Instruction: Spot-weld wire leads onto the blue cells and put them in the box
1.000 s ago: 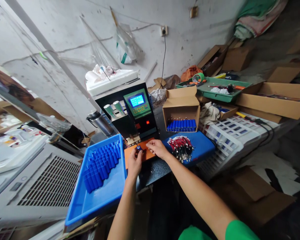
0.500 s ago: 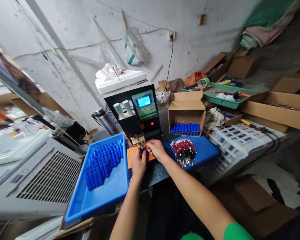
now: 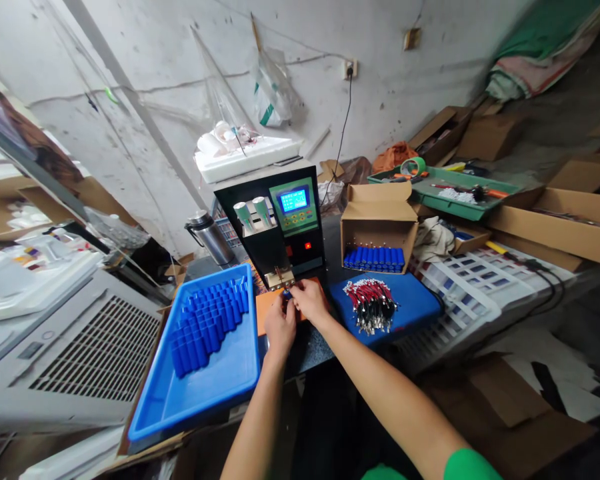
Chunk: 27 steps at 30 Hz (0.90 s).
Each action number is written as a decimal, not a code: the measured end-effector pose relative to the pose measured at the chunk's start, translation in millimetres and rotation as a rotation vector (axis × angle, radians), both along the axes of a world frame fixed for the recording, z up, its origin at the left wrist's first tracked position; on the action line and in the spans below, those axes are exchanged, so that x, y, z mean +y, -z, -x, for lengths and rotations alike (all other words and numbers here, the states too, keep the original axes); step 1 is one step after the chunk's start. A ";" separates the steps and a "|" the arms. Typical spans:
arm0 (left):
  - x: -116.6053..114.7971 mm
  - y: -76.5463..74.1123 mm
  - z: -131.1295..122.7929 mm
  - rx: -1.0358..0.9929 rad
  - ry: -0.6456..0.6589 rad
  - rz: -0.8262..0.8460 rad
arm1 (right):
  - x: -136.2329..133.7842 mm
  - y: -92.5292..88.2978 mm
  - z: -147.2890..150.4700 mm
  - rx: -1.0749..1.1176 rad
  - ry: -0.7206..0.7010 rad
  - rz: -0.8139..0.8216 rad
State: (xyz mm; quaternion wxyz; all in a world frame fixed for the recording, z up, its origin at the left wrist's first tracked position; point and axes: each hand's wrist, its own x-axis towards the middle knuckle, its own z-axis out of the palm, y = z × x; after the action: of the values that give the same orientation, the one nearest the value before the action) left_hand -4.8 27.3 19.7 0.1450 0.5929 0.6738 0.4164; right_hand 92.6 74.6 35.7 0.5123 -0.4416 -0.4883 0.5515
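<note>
A blue cylindrical battery cell (image 3: 287, 294) is in the fingers of my left hand (image 3: 280, 328), end toward the machine and mostly covered. My right hand (image 3: 310, 301) is closed in a pinch against the cell's top; what it pinches is too small to make out. Both hands are over an orange block (image 3: 266, 312), right under the electrode tips (image 3: 280, 275) of a black spot welder (image 3: 250, 257) with a lit screen (image 3: 293, 199). To the left, rows of blue cells (image 3: 207, 327) stand in a blue tray (image 3: 223, 381). Red and black wire leads (image 3: 370, 305) lie heaped to the right.
The leads rest on a blue pad (image 3: 420, 300). Behind it, an open cardboard box (image 3: 377, 211) holds more blue cells. A steel thermos (image 3: 211, 239) is left of the welder, and a white foam tray (image 3: 250, 157) sits on top of it. Far right are a green tray (image 3: 480, 212) and cartons.
My right hand has moved slightly down and closer to the left, so their fingertips now meet at the cell. The view has shifted a little.
</note>
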 end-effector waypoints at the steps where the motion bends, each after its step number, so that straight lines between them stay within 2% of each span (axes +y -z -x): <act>1: 0.0 0.0 -0.1 -0.002 0.001 0.003 | -0.3 0.1 0.9 0.003 0.038 0.002; 4: 0.3 -0.3 -0.4 -0.002 -0.008 0.012 | -0.8 0.2 3.3 -0.002 0.109 0.005; 10: 0.0 -1.5 -1.0 -0.008 -0.006 0.025 | 0.4 0.3 5.1 -0.061 0.113 0.031; 17: -1.4 -2.5 -2.1 0.014 -0.018 0.042 | -1.0 3.0 4.2 -0.123 0.166 -0.049; 27: 0.9 -0.8 -1.5 0.031 -0.031 0.060 | 0.5 4.9 5.6 -0.147 0.189 -0.082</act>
State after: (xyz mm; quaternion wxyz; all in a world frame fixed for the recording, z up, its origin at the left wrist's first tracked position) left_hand -3.3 28.2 20.5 0.1458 0.5842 0.6973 0.3890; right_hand 87.0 75.2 30.8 0.5424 -0.5037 -0.5028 0.4465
